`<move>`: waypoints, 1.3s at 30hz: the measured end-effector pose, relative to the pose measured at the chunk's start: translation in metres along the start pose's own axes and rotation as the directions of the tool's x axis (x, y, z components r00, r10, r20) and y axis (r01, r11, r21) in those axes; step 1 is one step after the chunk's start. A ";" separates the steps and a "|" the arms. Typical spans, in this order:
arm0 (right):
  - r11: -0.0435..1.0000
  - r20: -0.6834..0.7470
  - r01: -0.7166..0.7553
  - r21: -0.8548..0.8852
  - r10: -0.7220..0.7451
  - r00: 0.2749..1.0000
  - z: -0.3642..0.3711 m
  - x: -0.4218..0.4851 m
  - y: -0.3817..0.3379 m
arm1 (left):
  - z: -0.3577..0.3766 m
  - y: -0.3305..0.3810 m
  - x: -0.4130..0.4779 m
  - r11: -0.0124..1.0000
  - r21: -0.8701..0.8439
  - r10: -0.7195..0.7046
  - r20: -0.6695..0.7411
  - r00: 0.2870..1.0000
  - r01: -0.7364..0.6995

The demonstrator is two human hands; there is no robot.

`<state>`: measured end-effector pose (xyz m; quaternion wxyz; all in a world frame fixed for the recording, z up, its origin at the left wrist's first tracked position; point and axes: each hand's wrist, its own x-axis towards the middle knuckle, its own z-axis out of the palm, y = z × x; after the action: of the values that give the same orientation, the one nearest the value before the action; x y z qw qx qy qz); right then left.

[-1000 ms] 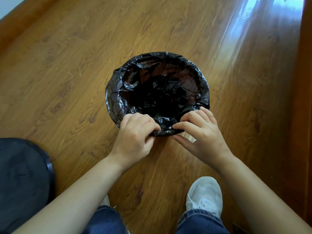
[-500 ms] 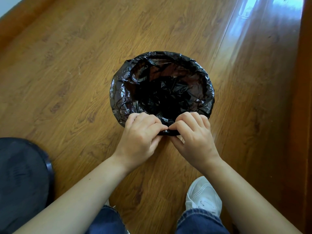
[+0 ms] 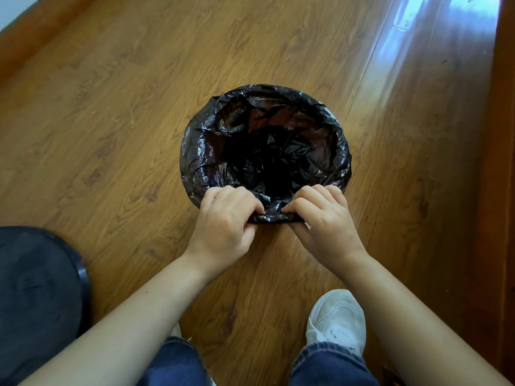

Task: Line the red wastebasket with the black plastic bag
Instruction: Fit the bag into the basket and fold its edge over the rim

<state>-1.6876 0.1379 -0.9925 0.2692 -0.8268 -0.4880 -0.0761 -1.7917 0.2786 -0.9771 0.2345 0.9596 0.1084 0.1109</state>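
Left hand [image 3: 225,218]: fingers curled, thumb and fingertips pinching the near edge of the black plastic bag [image 3: 264,143].
Right hand [image 3: 320,218]: fingers curled likewise, pinching the same near edge just beside the left hand, with a short bunched strip of film between the two.
Black plastic bag: directly beyond both hands, mouth open upward and round, its edge turned outward and down all the way round; the film is crinkled and glossy, sagging into a dark hollow.
Red wastebasket: beyond the hands, wholly covered by the bag; its own surface cannot be made out.
Wooden floor [image 3: 111,121]: under hands and bag, with a bright sheen far beyond the right hand.
White shoe [image 3: 337,321]: nearer the body than the right hand, below the forearm, with a blue jeans cuff [image 3: 331,366] over it.
Dark rounded object [image 3: 36,302]: well to the left of the left forearm, on the floor; what it is cannot be told.
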 end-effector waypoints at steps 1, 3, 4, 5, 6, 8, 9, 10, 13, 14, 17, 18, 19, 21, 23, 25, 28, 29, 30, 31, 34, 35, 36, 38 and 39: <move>1.000 -0.007 0.000 -0.005 0.000 1.000 0.002 0.001 -0.002 | -0.001 0.001 0.000 1.000 0.002 0.000 0.004 1.000 0.000; 1.000 0.000 0.003 -0.006 -0.003 1.000 0.004 0.002 -0.006 | -0.002 0.003 0.001 1.000 0.002 0.012 0.019 1.000 -0.012; 1.000 0.003 -0.001 -0.003 0.001 1.000 0.005 0.003 -0.006 | -0.002 0.004 0.001 1.000 0.001 0.027 0.033 0.999 -0.027; 1.000 0.003 -0.006 -0.001 0.006 1.000 0.004 0.003 -0.006 | -0.002 0.004 0.001 0.999 0.005 0.048 0.046 0.998 -0.048; 1.000 0.001 -0.011 -0.003 0.011 1.000 0.004 0.003 -0.006 | -0.002 0.005 0.001 0.997 0.015 0.070 0.054 0.996 -0.071; 1.000 -0.004 -0.014 -0.014 0.014 1.000 0.001 -0.001 -0.004 | 0.000 0.004 0.000 0.994 0.043 0.102 0.049 0.994 -0.104; 1.000 -0.005 -0.014 -0.014 0.014 1.000 -0.001 -0.003 -0.003 | 0.001 0.003 -0.001 0.993 0.049 0.102 0.040 0.994 -0.104; 1.000 -0.006 -0.013 -0.010 0.013 1.000 -0.002 -0.006 -0.002 | 0.002 0.003 -0.001 0.994 0.049 0.096 0.034 0.995 -0.097; 1.000 -0.005 -0.007 -0.020 0.007 1.000 -0.007 -0.011 0.002 | 0.002 0.002 -0.001 0.995 0.045 0.084 0.024 0.996 -0.086; 0.999 -0.008 -0.005 -0.035 0.005 1.000 -0.008 -0.011 0.004 | 0.001 0.001 0.000 0.996 0.044 0.082 0.024 0.996 -0.083; 0.997 -0.031 -0.005 -0.074 0.003 1.000 -0.010 -0.010 0.010 | 0.001 0.001 0.001 0.996 0.043 0.078 0.019 0.997 -0.078; 0.997 -0.033 -0.003 -0.077 0.000 0.999 -0.010 -0.009 0.011 | 0.001 0.000 0.001 0.996 0.045 0.079 0.018 0.997 -0.080; 0.997 -0.028 0.005 -0.074 -0.007 1.000 -0.010 -0.008 0.012 | 0.001 -0.001 0.001 0.996 0.047 0.081 0.019 0.997 -0.082; 0.998 -0.011 0.024 -0.062 -0.025 1.000 -0.007 -0.006 0.010 | 0.000 -0.002 0.002 0.996 0.048 0.077 0.020 0.997 -0.078; 0.998 -0.003 0.032 -0.057 -0.032 0.999 -0.004 -0.005 0.006 | -0.001 -0.004 0.004 0.997 0.045 0.070 0.017 0.997 -0.070; 0.998 -0.001 0.027 -0.060 -0.027 1.000 -0.003 -0.005 0.004 | -0.002 -0.005 0.003 0.997 0.033 0.064 0.016 0.998 -0.064; 0.999 0.011 0.005 -0.047 -0.004 1.000 -0.005 -0.006 0.005 | -0.005 -0.004 0.001 0.999 -0.026 0.044 -0.003 0.999 -0.044; 0.999 0.019 -0.003 -0.037 0.004 1.000 -0.006 -0.006 0.005 | -0.006 -0.004 0.001 0.998 -0.057 0.023 -0.029 0.999 -0.024; 1.000 0.027 -0.010 -0.025 0.011 1.000 -0.007 -0.006 0.004 | -0.008 -0.002 0.002 0.996 -0.089 -0.006 -0.072 0.997 0.000; 1.000 0.035 -0.014 -0.010 0.014 0.999 -0.008 -0.005 0.002 | -0.010 -0.002 0.003 0.993 -0.117 -0.042 -0.126 0.991 0.027; 0.999 0.061 -0.009 0.046 0.006 0.998 -0.007 0.000 -0.008 | -0.014 -0.005 0.009 0.965 -0.205 -0.216 -0.272 0.938 0.163; 0.998 0.072 -0.008 0.058 0.004 0.997 -0.006 0.002 -0.012 | -0.014 -0.007 0.010 0.943 -0.247 -0.293 -0.295 0.909 0.224; 0.997 0.084 -0.013 0.070 0.007 0.996 -0.005 0.004 -0.016 | -0.014 -0.010 0.011 0.914 -0.293 -0.366 -0.302 0.880 0.280; 0.994 0.109 -0.042 0.099 0.031 0.994 -0.002 0.008 -0.021 | -0.013 -0.015 0.011 0.859 -0.357 -0.475 -0.291 0.830 0.367; 0.992 0.123 -0.058 0.112 0.044 0.991 -0.002 0.009 -0.022 | -0.012 -0.017 0.012 0.836 -0.373 -0.515 -0.281 0.810 0.402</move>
<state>-1.7016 0.1528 -0.9791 0.2883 -0.8253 -0.4855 0.0092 -1.7866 0.3015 -0.9725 0.3706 0.8191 0.3636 0.2441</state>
